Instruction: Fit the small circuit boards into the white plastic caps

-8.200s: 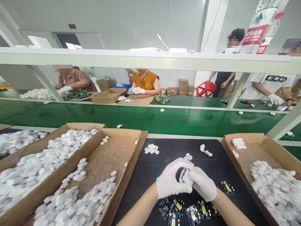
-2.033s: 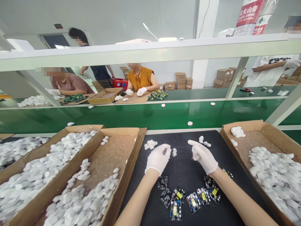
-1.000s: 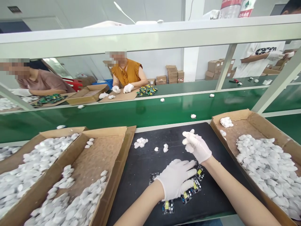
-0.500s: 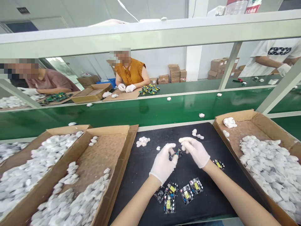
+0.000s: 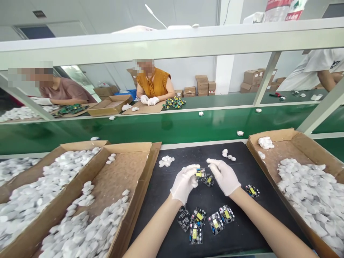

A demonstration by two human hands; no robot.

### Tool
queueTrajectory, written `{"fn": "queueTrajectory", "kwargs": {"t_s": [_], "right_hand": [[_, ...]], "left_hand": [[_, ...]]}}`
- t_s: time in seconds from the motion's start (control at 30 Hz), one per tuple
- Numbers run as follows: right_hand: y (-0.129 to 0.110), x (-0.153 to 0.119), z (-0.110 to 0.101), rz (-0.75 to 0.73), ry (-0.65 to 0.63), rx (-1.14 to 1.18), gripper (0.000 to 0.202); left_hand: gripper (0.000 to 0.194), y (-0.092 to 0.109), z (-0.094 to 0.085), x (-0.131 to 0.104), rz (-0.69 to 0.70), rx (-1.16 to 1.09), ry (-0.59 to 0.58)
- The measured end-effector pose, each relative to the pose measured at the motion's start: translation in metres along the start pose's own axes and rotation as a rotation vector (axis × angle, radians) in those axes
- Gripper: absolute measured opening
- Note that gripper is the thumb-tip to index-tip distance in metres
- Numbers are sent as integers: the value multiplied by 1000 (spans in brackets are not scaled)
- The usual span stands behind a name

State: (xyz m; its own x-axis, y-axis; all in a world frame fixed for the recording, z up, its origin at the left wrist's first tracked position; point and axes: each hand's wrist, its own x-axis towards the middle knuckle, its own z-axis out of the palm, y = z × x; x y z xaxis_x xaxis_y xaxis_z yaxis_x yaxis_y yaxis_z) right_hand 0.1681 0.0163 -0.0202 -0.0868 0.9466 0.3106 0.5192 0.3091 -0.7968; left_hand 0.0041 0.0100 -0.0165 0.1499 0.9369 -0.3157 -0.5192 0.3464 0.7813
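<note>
In a white glove, my left hand [image 5: 185, 182] pinches a small circuit board [image 5: 200, 174] between thumb and fingers, its yellow-topped part showing. Just beyond its lower right edge lies a second circuit board [image 5: 209, 180] on the black mat [image 5: 161, 200]. My right hand [image 5: 224, 175], also gloved, is to the right of both boards with its fingers apart and nothing in them. Nearer to me, several more circuit boards [image 5: 215, 223] lie between my forearms, and a single board [image 5: 252, 191] rests beside my right forearm.
Cardboard trays of white padded pieces flank the mat, one on the right [image 5: 309, 193] and more on the left [image 5: 139, 179]. Small white clumps [image 5: 166, 161] lie on the mat. A green conveyor [image 5: 172, 126] carries small white-topped items past. Co-workers sit opposite, behind a metal frame.
The board in my left hand has tilted so that its component side shows. My right hand's fingers have parted and moved off the board. The whole view has shifted slightly.
</note>
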Motion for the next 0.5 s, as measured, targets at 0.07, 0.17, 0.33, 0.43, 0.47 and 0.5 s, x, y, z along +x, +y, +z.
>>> {"fn": "queueTrajectory", "kwargs": {"t_s": [0.07, 0.17, 0.33, 0.43, 0.47, 0.5], "right_hand": [[-8, -2, -4, 11, 52, 157, 29], [-14, -5, -4, 57, 51, 300, 32], [-10, -8, 6, 100, 30, 458, 26], [-8, -7, 6, 119, 48, 501, 22], [-8, -7, 4, 122, 49, 504, 23], [-9, -6, 3, 113, 45, 494, 23]], "left_hand": [[25, 2, 0, 2, -20, -56, -8], [24, 3, 1, 2, -46, -129, -35], [24, 3, 5, -8, -69, -151, -172], [21, 2, 8, -15, -44, -134, -317], [20, 2, 8, -17, -25, -120, -335], [21, 1, 9, -18, -4, -100, -339]]}}
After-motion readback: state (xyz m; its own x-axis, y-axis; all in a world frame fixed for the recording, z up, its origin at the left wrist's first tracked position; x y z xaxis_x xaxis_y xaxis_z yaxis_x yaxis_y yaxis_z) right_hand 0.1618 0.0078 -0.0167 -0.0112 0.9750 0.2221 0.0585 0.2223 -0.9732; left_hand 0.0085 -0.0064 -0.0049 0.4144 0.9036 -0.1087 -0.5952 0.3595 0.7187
